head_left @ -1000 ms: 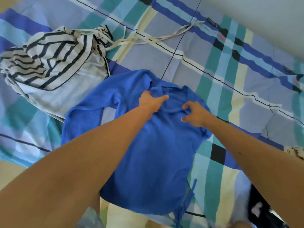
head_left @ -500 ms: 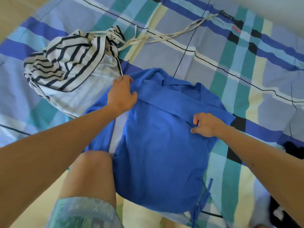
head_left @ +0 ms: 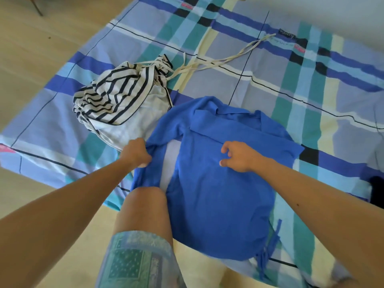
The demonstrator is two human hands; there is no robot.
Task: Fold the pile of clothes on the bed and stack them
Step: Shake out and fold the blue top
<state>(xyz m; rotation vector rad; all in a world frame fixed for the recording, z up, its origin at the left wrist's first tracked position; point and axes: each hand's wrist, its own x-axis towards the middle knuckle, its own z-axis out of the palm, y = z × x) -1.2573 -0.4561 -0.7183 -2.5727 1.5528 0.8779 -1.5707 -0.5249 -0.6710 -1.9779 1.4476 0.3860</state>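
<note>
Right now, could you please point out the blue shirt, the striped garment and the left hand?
blue shirt (head_left: 218,194): head view, middle of its body.
striped garment (head_left: 116,94): head view, striped top layer.
left hand (head_left: 135,153): head view, its back.

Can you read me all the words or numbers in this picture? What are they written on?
On the black patch of the checked bedsheet: curly writing, too blurred to read.
On the pale band just below it: faint letters, too small to read.
On the pink patches: some marks, unreadable.
On the blue top and the striped garment: no writing shows.
</note>
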